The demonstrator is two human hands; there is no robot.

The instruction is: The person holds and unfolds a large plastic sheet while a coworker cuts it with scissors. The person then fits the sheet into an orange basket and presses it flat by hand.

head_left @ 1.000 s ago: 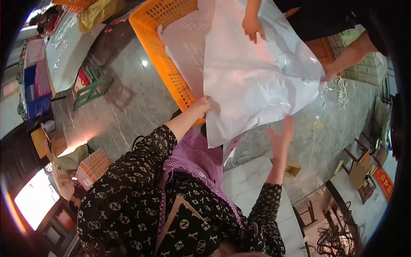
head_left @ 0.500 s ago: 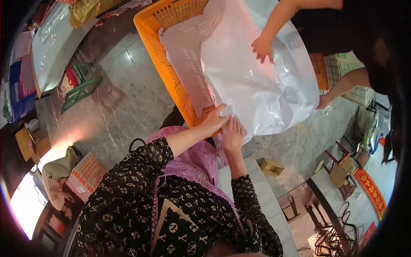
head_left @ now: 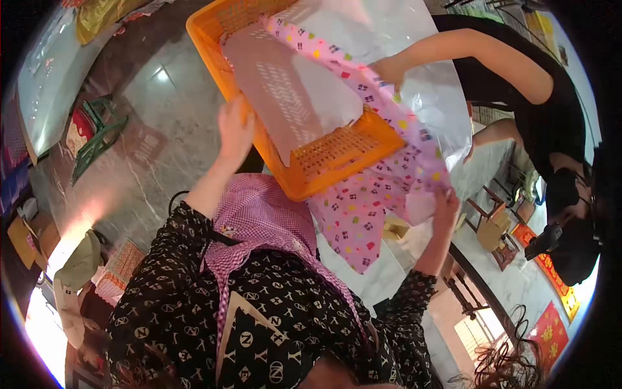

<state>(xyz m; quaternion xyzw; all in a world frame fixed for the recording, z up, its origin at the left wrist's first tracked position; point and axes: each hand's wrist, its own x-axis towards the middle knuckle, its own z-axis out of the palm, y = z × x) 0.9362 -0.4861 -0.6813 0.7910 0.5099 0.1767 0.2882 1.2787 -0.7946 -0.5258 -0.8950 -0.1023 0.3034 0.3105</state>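
Observation:
An orange plastic basket (head_left: 230,65) with slotted walls is tilted in front of me, a pale sheet inside. My left hand (head_left: 236,129), slightly blurred, is closed on its left rim. My right hand (head_left: 446,206) grips the edge of a pink printed cloth (head_left: 353,211), which runs across the basket's right side and hangs below its near corner. A shiny white sheet (head_left: 444,97) lies beyond the cloth; whether the two are joined I cannot tell. Another person's hand (head_left: 391,70) touches the cloth's upper part, its fingers partly hidden.
The other person in black (head_left: 551,84) stands at the right. A green-framed stool (head_left: 97,133) stands on the grey tiled floor at the left. Behind my right forearm is a small cardboard box (head_left: 394,228). Farther right are a wooden chair (head_left: 492,220) and a red banner (head_left: 551,327).
My hands have parted: the left moved from the white sheet to the basket rim, the right moved right with the cloth. Pink printed cloth now shows, and more of the basket is uncovered.

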